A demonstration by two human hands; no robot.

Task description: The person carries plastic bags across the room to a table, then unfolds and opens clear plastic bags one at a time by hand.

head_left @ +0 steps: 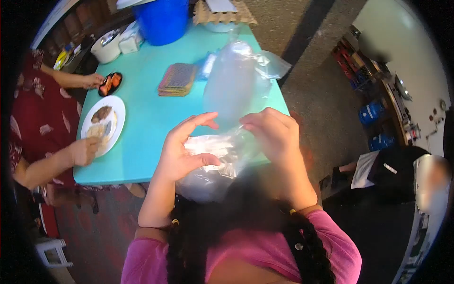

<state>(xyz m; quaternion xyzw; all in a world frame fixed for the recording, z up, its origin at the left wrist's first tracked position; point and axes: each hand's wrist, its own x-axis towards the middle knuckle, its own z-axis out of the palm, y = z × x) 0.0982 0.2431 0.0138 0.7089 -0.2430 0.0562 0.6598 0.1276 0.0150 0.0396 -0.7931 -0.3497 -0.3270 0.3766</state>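
Observation:
A clear plastic bag (213, 165) with something white or shiny inside hangs in front of my chest, near the table's front edge. My left hand (182, 149) is at its left side, thumb and fingers spread apart in a C shape. My right hand (276, 135) has its fingers pinched together on the bag's upper right edge. Just beyond my hands on the table stands a large, puffed-up, translucent plastic bag (231, 80). What the nearer bag contains is hard to make out through glare and blur.
On the turquoise table (142, 137) are stacked colourful woven cloths (177, 79), a blue bucket (162, 21), a white pot (106, 47) and an egg tray (224, 14). At left a person (47, 109) eats from a white plate (120, 111), touching a dark dish (111, 84). Another person (392, 168) is at right.

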